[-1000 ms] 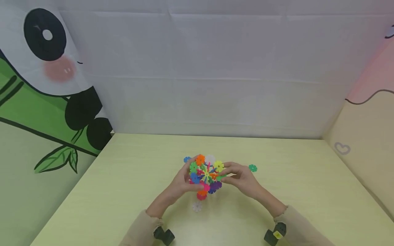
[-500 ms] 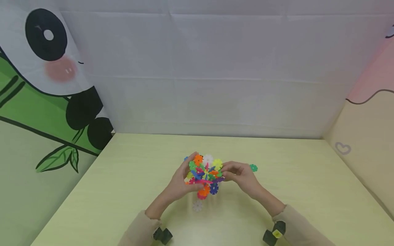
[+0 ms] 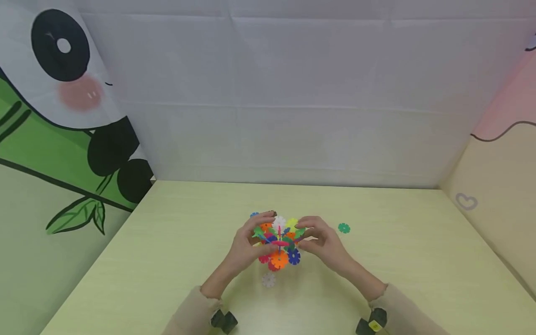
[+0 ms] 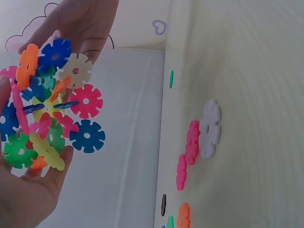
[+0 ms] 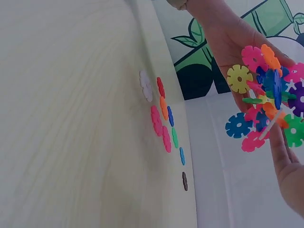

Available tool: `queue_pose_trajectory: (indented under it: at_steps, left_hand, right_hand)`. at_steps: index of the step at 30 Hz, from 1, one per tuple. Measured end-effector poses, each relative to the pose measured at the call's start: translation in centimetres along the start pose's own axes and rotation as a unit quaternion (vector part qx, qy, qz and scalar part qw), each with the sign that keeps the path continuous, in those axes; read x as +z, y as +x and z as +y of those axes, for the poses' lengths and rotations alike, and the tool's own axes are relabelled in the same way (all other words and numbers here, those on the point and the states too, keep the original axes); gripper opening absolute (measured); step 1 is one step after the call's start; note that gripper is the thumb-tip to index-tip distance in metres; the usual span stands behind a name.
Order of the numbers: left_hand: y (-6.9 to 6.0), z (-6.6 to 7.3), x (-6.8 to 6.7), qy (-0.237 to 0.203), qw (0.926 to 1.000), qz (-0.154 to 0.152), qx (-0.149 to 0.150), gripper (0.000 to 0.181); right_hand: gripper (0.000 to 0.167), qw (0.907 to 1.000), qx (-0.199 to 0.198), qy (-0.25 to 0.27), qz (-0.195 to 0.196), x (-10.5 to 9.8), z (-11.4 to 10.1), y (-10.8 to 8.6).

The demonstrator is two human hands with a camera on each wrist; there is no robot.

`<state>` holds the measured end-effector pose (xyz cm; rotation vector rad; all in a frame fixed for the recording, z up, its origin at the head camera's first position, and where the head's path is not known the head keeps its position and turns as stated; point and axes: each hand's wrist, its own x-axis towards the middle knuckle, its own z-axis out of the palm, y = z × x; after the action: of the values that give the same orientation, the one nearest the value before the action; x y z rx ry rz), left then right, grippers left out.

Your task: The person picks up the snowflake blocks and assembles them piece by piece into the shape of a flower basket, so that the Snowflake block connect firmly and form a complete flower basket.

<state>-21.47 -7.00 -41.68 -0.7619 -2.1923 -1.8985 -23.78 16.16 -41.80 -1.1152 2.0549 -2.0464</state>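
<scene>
A ball-shaped cluster of interlocking snowflake discs (image 3: 279,244) in many colours is held up above the table between both hands. My left hand (image 3: 244,244) grips it from the left, thumb in front and fingers over the upper side. From the right, my right hand (image 3: 324,242) holds the outer discs between thumb and fingers. In the left wrist view an orange disc (image 4: 27,66) and a blue disc (image 4: 87,136) stick out from the cluster. The right wrist view shows a yellow disc (image 5: 239,79) on its outside. The discs hide some fingertips.
On the pale table (image 3: 188,209) lie a loose green disc (image 3: 344,228) at the right and a white disc (image 3: 269,279) in front. Several more loose discs, such as a pink disc (image 5: 156,120), lie beneath the hands. A white backdrop (image 3: 268,139) stands behind.
The cluster has turned between the hands, bringing an orange disc to its lower front. My left fingers have shifted over its top, and the right fingers have spread a little.
</scene>
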Motion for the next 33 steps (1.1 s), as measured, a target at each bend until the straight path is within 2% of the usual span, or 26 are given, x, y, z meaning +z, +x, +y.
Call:
queue_pose_trajectory:
  at_steps: [3,7,10,13,17,20,23,25,28,30,33]
  left_hand:
    - [0.0,0.0,0.2,0.004,0.9999,-0.001,-0.016,0.047]
    - [-0.2,0.1,0.5,0.027,0.9988,-0.014,-0.039,0.045]
    - [-0.5,0.2,0.6,0.067,0.9967,-0.032,-0.031,0.040]
    - [-0.6,0.4,0.8,0.090,0.9949,-0.044,-0.012,0.035]
    - [-0.5,0.7,0.9,0.084,0.9957,-0.035,-0.016,0.027]
    - [-0.4,0.8,1.0,0.067,0.9972,-0.023,-0.023,0.024]
    - [-0.3,0.7,1.0,0.044,0.9988,-0.009,-0.019,0.025]
    - [-0.3,0.5,1.1,0.032,0.9993,-0.001,-0.018,0.026]
    - [-0.4,0.6,1.1,0.038,0.9991,0.005,-0.016,0.030]
    - [-0.4,0.7,1.2,0.046,0.9988,-0.008,-0.018,0.034]
    - [-0.5,0.9,1.3,0.034,0.9980,-0.049,-0.019,0.040]
  right_hand:
    - [0.019,0.9985,-0.024,-0.049,0.006,0.2,0.0,0.0]
    - [0.007,0.9979,-0.028,-0.058,-0.006,0.3,0.0,0.1]
    - [0.012,0.9993,0.005,-0.038,-0.005,0.2,0.0,0.2]
    - [0.018,0.9981,0.059,-0.017,0.008,0.1,-0.2,0.2]
    - [0.026,0.9928,0.119,0.010,0.010,0.2,-0.5,0.2]
    - [0.029,0.9905,0.136,0.019,0.010,0.2,-0.6,0.2]
    - [0.034,0.9924,0.118,0.033,0.001,0.2,-0.5,-0.1]
    - [0.047,0.9958,0.087,0.024,-0.017,0.2,-0.4,-0.3]
    - [0.060,0.9983,0.047,-0.004,-0.036,0.3,-0.2,-0.4]
    - [0.060,0.9981,0.041,-0.027,-0.037,0.4,-0.1,-0.3]
    - [0.054,0.9969,0.069,-0.027,-0.024,0.3,-0.2,-0.3]
